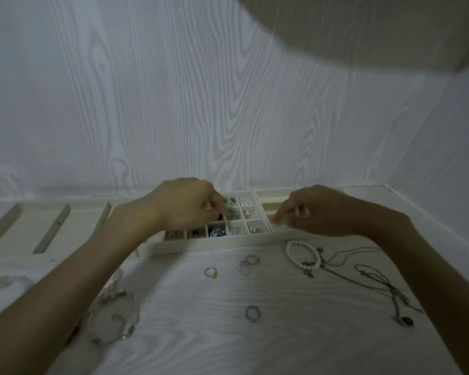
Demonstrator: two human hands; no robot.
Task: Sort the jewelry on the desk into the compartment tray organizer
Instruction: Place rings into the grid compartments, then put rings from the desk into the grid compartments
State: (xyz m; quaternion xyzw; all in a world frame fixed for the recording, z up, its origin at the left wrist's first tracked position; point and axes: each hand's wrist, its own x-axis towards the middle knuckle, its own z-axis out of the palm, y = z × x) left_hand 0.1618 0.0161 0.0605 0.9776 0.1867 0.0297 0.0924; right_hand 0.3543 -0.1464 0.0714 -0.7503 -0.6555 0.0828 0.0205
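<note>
Nearest on the bench [282,334] lie a clear bead bracelet [114,318] and a ring [253,313]; farther right, a pearl bracelet [303,255] and chain necklaces [374,277]. Beyond them sits the compartment tray [201,246] (small cells hold jewelry). Left hand [184,204] curls its fingers over the cells, grip contents unclear; right hand [317,212] pinches, contents also unclear.

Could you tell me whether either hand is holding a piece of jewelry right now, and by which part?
It cannot be told: the left hand has curled fingers over the compartment tray, the right hand points into it; nothing held is visible.
</note>
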